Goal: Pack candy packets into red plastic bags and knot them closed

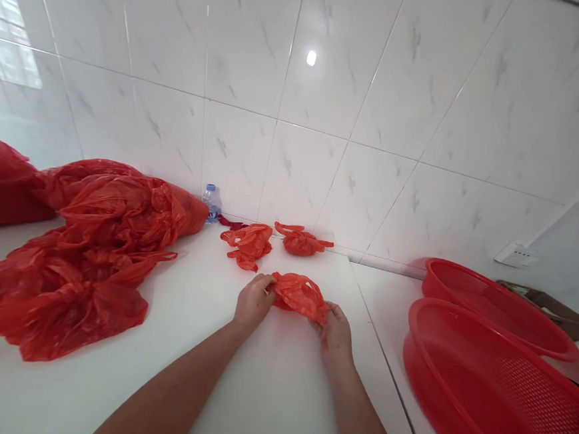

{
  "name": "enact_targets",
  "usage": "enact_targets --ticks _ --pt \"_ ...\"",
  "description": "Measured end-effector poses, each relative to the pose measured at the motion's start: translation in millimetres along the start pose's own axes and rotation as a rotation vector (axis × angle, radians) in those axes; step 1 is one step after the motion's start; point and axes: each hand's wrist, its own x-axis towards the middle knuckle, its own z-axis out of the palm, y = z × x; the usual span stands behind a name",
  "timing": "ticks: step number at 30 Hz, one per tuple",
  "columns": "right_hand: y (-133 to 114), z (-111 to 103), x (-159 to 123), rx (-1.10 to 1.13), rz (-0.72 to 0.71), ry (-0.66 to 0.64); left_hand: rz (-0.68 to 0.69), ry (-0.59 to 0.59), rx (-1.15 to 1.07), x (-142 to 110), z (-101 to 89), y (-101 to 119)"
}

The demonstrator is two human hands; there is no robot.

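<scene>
A crumpled red plastic bag (302, 297) stretches between my two hands, just above the white tabletop (266, 382). My left hand (254, 301) pinches its left end between thumb and fingers. At the bag's right end, my right hand (335, 334) grips the edge, with the thumb on top and the other fingers partly hidden beneath. Beyond my hands lie two more small red bags: one loosely bunched (251, 243), the other a rounded bundle (303, 243) with its handles spread out. Whether the held bag contains anything cannot be made out.
A large heap of red plastic bags (98, 229) covers the table's left side. A plastic bottle (211, 204) stands against the tiled wall (319, 92). Two big red plastic baskets (438, 362) occupy the right, near a cardboard box (553, 311) and a wall socket (516, 255).
</scene>
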Motion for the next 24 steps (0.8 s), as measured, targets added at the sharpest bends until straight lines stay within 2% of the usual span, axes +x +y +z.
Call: enact_targets --ticks 2,4,7,9,12,14,16,18,21,24 --pt "-5 -9 6 0.096 0.011 0.023 -0.067 0.047 -0.162 5 -3.8 -5" --pt "-11 -14 6 0.066 -0.063 0.077 -0.126 0.062 -0.269 8 -4.4 -11" --pt "-22 -13 -5 -0.217 -0.303 0.196 -0.207 0.04 -0.421 10 0.4 -16" --pt "-26 -8 -16 -0.448 -0.519 0.205 -0.249 0.006 -0.546 10 5.0 -16" --pt "-24 5 -32 -0.715 -0.859 0.013 -0.281 -0.068 -0.717 9 8.3 -12" --pt "-18 16 -38 -0.864 -0.989 -0.154 -0.292 -0.142 -0.893 8 6.9 -6" --pt "-10 26 -41 -0.984 -1.007 -0.277 -0.292 -0.244 -1.079 6 3.8 2" --pt "-4 34 -43 -1.052 -0.972 -0.345 -0.283 -0.364 -1.178 2 1.3 9" --pt "-1 40 -44 -1.081 -0.874 -0.41 -0.242 -0.504 -1.216 -7 1.7 15" --pt "-1 40 -44 -1.029 -0.778 -0.441 -0.173 -0.544 -1.175 -14 6.8 16"
